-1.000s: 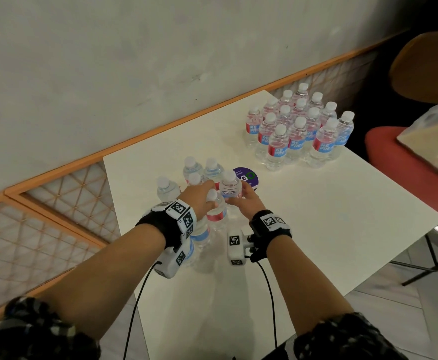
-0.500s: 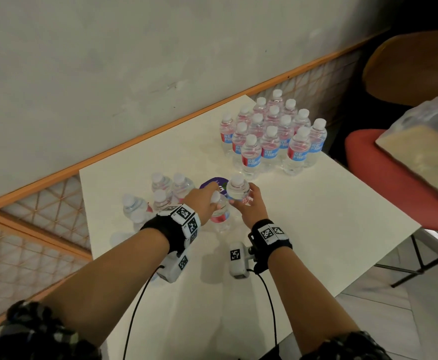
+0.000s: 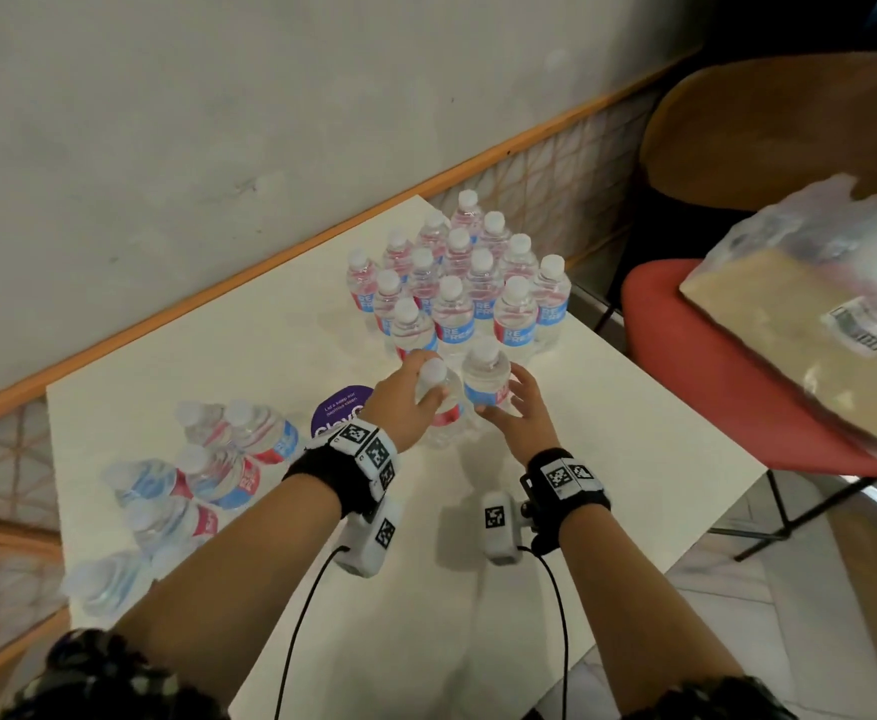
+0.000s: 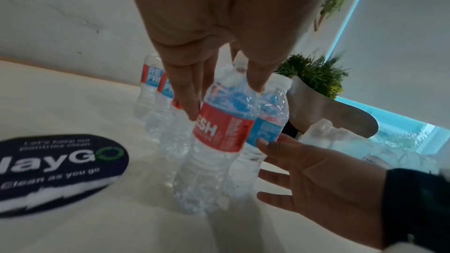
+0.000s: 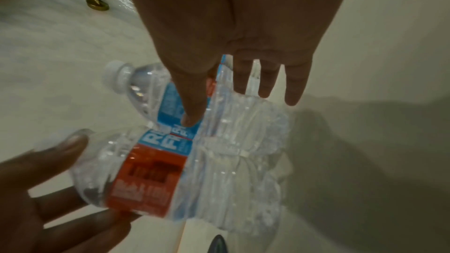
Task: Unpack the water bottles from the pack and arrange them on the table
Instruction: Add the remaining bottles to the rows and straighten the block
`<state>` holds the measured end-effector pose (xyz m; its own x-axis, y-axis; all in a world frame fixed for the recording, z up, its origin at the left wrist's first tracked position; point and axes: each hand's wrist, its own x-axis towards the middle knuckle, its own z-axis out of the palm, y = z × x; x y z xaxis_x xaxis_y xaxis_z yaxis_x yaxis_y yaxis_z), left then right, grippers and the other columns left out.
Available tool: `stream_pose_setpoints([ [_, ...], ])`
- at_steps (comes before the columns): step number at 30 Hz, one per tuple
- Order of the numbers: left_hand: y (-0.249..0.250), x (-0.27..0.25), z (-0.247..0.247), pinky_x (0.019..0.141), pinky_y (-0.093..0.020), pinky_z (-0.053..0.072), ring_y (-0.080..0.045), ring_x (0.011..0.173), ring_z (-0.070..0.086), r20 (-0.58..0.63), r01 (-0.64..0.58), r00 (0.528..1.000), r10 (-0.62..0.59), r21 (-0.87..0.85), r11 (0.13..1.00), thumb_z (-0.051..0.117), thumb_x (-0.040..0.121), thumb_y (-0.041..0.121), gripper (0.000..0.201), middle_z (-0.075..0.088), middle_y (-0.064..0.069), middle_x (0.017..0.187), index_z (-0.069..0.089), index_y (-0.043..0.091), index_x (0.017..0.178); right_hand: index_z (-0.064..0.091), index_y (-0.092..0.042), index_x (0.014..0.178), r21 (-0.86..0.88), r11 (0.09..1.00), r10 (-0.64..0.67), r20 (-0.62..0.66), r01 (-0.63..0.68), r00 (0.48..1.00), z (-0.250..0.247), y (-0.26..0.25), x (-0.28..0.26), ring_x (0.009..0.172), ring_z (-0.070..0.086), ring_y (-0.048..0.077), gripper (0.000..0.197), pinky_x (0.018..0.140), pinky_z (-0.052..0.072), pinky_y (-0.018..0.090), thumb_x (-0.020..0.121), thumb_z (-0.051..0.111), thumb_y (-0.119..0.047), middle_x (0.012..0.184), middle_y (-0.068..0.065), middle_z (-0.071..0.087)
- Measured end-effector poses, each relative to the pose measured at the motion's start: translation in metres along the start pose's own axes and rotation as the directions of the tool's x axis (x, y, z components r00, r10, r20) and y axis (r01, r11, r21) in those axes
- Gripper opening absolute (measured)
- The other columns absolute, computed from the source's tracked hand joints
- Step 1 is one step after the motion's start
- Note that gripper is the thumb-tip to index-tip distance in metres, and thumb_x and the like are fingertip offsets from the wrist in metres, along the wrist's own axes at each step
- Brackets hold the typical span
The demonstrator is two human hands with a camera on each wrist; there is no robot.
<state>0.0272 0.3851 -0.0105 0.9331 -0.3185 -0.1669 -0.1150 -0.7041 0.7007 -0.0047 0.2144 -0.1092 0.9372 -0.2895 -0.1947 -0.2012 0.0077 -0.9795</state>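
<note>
We see two bottles side by side near the middle of the white bench [image 3: 633, 433], just in front of the standing group of bottles [image 3: 457, 283]. Our left hand [image 3: 405, 402] grips the left bottle [image 3: 441, 407] from above, fingers and thumb curled round its shoulder; in the left wrist view its red label faces the camera and its base looks to be on the bench. Our right hand [image 3: 522, 413] holds the right bottle [image 3: 485, 379] at its blue label, thumb on one side and fingers spread on the other. The two bottles touch. Behind our left wrist lies a dark round sticker [image 3: 340, 410] on the bench. Further left a loose cluster of bottles [image 3: 202, 475] lies near the bench's edge, blurred. A red chair [image 3: 737, 381] to the right carries the crumpled clear wrap [image 3: 831, 304].
</note>
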Motion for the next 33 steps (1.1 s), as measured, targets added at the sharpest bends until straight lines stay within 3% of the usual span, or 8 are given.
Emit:
stream_pose_setpoints([
  [5,-0.009,-0.004,0.026,0.088,-0.012,0.043,-0.012,0.107,0.054,-0.053,-0.029,0.998,0.015,-0.272,0.962,0.071,0.083,0.019,0.057,0.055,0.003,0.117,0.038,0.018,0.129,0.041,-0.020,0.134,-0.036,0.999,0.013,-0.026,-0.014,1.000,0.009,0.020,0.006,0.121,0.050,0.021,0.076,0.106,0.038,0.041,0.070,0.081,-0.012,0.132,0.004,0.053],
  [8,-0.016,0.001,0.042,0.096,-0.028,0.045,-0.012,0.112,0.053,-0.133,-0.002,0.990,-0.043,-0.320,0.947,0.083,0.070,0.025,0.082,0.052,0.002,0.122,0.033,0.016,0.135,0.044,-0.016,0.134,-0.150,0.989,-0.009,-0.090,-0.005,0.996,0.015,0.025,0.013,0.119,0.053,0.025,0.079,0.103,0.042,0.043,0.066,0.084,-0.023,0.131,0.008,0.056],
  [12,-0.029,0.011,0.052,0.091,-0.040,0.048,-0.024,0.108,0.051,-0.292,0.018,0.953,-0.076,-0.196,0.980,0.085,0.064,0.036,0.075,0.046,0.003,0.107,0.046,0.011,0.124,0.046,-0.021,0.135,-0.330,0.944,-0.027,-0.132,-0.019,0.991,0.017,0.037,0.021,0.119,0.045,0.028,0.080,0.103,0.039,0.042,0.066,0.083,-0.038,0.127,0.011,0.047],
  [17,-0.047,0.016,0.045,0.082,-0.007,0.045,-0.017,0.119,0.051,-0.145,0.018,0.986,-0.077,-0.370,0.929,0.075,0.080,0.019,0.077,0.049,0.000,0.136,0.031,0.016,0.143,0.042,-0.019,0.140,-0.299,0.954,-0.036,-0.034,0.024,0.999,0.009,0.042,0.022,0.125,0.044,0.029,0.070,0.105,0.038,0.046,0.079,0.074,-0.027,0.136,0.010,0.045],
  [22,-0.053,0.013,0.039,0.086,-0.009,0.046,-0.016,0.121,0.051,-0.093,-0.006,0.995,-0.034,-0.402,0.915,0.075,0.079,0.017,0.088,0.045,0.004,0.140,0.020,0.024,0.147,0.033,-0.020,0.141,-0.222,0.975,-0.035,0.001,0.034,0.999,0.011,0.039,0.014,0.132,0.037,0.024,0.067,0.108,0.035,0.047,0.083,0.068,-0.023,0.141,0.002,0.046],
  [26,-0.042,0.014,0.044,0.092,-0.033,0.051,-0.019,0.109,0.057,-0.205,0.054,0.971,-0.125,-0.323,0.945,0.081,0.063,0.049,0.080,0.049,0.003,0.124,0.043,0.027,0.130,0.034,-0.022,0.142,-0.470,0.882,-0.023,-0.024,0.010,0.999,0.016,0.027,0.015,0.128,0.034,0.026,0.086,0.108,0.027,0.035,0.070,0.078,-0.043,0.137,0.008,0.042],
  [31,-0.050,0.017,0.035,0.079,-0.020,0.046,-0.010,0.100,0.059,-0.157,0.111,0.973,-0.168,-0.315,0.942,0.075,0.076,0.042,0.066,0.057,0.009,0.121,0.045,0.026,0.132,0.040,-0.023,0.137,-0.529,0.849,-0.011,-0.050,-0.018,0.999,0.013,0.017,0.027,0.122,0.037,0.027,0.084,0.101,0.028,0.029,0.067,0.078,-0.050,0.131,0.004,0.044],
  [33,-0.058,0.018,0.029,0.085,-0.020,0.045,-0.013,0.108,0.058,-0.094,0.082,0.989,-0.118,-0.318,0.944,0.071,0.082,0.035,0.062,0.057,0.007,0.124,0.042,0.023,0.135,0.040,-0.023,0.137,-0.540,0.842,-0.013,0.009,0.016,1.000,0.009,0.018,0.030,0.121,0.038,0.027,0.079,0.100,0.028,0.029,0.071,0.075,-0.049,0.131,0.002,0.048],
])
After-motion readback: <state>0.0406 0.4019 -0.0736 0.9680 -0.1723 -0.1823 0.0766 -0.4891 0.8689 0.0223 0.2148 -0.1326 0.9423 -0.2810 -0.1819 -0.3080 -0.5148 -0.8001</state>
